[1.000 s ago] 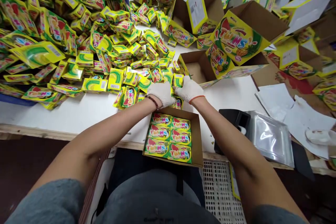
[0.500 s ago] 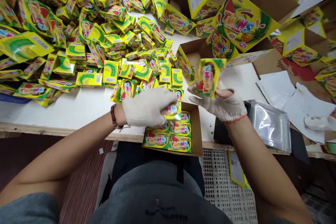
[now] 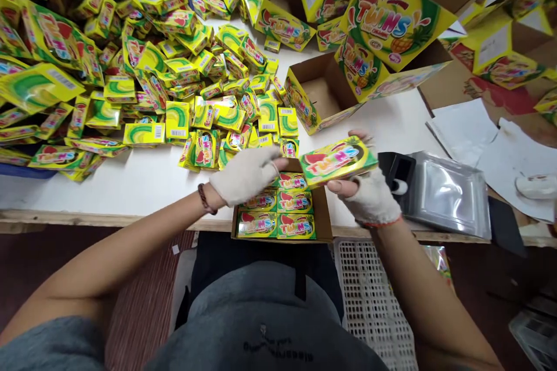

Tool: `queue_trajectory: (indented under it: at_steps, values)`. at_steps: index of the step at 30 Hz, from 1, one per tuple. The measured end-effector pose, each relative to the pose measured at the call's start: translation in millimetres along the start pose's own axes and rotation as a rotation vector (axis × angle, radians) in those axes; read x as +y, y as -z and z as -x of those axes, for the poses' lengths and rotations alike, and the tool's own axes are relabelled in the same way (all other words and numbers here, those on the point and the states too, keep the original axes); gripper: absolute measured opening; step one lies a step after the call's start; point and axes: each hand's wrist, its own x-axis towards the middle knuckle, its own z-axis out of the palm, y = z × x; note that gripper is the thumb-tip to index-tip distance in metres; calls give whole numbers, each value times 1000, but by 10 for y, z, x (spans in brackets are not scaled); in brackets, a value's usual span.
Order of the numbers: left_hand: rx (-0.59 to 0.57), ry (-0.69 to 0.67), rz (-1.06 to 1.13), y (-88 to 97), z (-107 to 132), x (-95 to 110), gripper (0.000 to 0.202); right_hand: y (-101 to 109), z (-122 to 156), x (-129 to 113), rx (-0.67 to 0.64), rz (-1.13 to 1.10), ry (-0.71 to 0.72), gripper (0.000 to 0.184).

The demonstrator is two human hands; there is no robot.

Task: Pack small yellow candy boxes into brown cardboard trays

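My right hand [image 3: 369, 197], in a white fingertip-less glove, grips a small yellow-green TWINS candy box [image 3: 337, 161], its printed face tilted up. My left hand [image 3: 248, 178], gloved the same way, hovers over the left side of an open cardboard carton [image 3: 324, 214] with its fingers stretched out and nothing visible in them. Inside the carton, several TWINS boxes [image 3: 296, 226] lie face up in two columns. The left hand covers part of the carton's far left side.
A big heap of candy boxes [image 3: 148, 64] spreads across the table's left. Open display cartons [image 3: 322, 93] stand behind my hands. To the right lie a black device [image 3: 395, 171], a clear plastic tray [image 3: 450, 194] and white paper [image 3: 465, 122]. A white plastic crate [image 3: 369, 290] sits below.
The candy box in my left hand has left it, and that hand has drawn slightly down and left. My right hand has lowered its box toward the carton and turned it flatter.
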Motion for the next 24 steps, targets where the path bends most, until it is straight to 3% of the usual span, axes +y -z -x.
queue_trajectory:
  at_steps: [3, 5, 7, 9, 12, 15, 17, 20, 24]
  values:
    - [-92, -7, 569, 103, 44, 13, 35, -145, 19, 0, -78, 141, 100, 73]
    - [-119, 36, 653, 99, 87, -35, 34, -205, 33, -46, -157, 367, 169, 50]
    - [-51, 72, 503, 66, 139, -113, 28, -249, 49, -80, -254, 551, 218, 24]
    - [27, 72, 284, 19, 196, -188, 21, -314, 71, -81, -392, 637, 207, 13]
    - [111, 90, 105, -64, 282, -238, 13, -474, 120, -44, -534, 714, 147, 32]
    - [167, 91, 81, -98, 343, -242, 10, -625, 162, -24, -517, 851, 97, 48]
    - [231, 42, -12, -31, 325, -287, 13, -680, 162, -27, -538, 962, 95, 49]
    - [335, -24, -364, 206, 149, -488, 18, -738, 105, -30, -674, 1112, 121, 46]
    - [305, -36, -722, 513, -225, -835, 34, -892, 1, 4, -749, 1266, 211, 34]
